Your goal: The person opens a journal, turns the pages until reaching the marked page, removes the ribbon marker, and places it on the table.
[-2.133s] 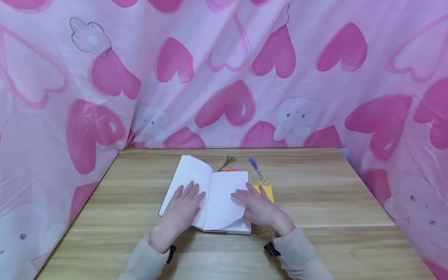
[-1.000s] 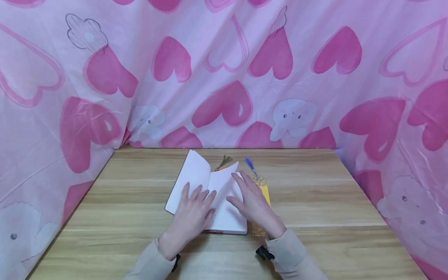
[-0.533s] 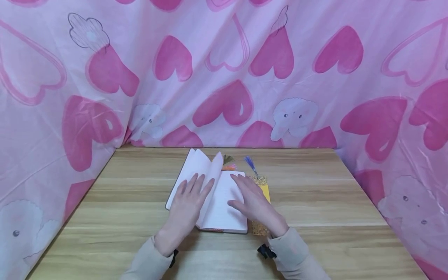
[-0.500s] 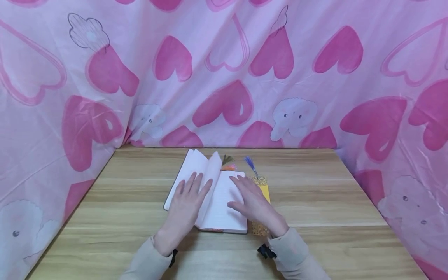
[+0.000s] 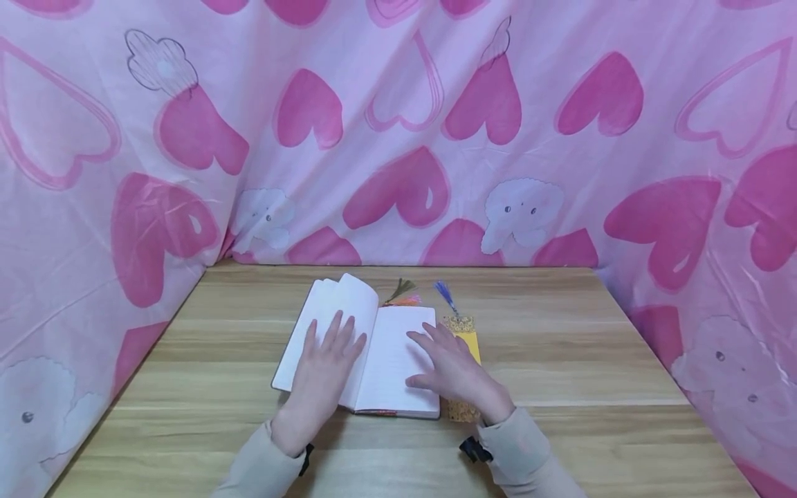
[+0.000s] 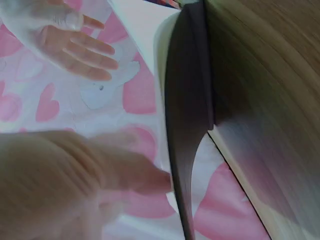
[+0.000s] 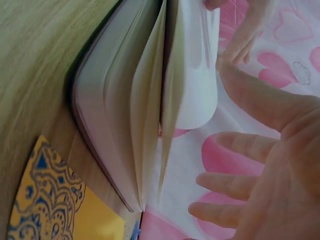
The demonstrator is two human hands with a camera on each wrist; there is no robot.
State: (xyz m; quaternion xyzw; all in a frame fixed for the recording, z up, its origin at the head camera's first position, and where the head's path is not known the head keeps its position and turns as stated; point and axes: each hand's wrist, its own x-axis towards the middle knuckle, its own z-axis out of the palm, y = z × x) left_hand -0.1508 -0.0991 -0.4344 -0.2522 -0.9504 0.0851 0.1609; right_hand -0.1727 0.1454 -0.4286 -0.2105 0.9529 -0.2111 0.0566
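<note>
A notebook (image 5: 398,373) lies open in the head view, its pages white and faintly lined. Over the left-hand pages, my left hand (image 5: 324,370) is spread with fingers extended. The left wrist view shows that side's dark cover (image 6: 187,115) raised off the table, a blurred finger at its edge. My right hand (image 5: 461,373) hovers at the right page's outer edge; its fingers are apart and hold nothing in the right wrist view. Partly beneath that hand lies a yellow bookmark (image 5: 471,342) with patterned ends and a blue tassel (image 5: 445,293).
Behind the notebook, a green tassel (image 5: 402,288) and an orange-pink tassel (image 5: 407,301) stick out; what they hang from is hidden. A wood-grain table (image 5: 560,346) carries everything. Pink heart-printed cloth (image 5: 398,187) rises at its back and both sides.
A leaf that stood upright near the spine has gone over to the left. My left hand and the left cover have shifted slightly left; the right hand has barely moved in the last half second.
</note>
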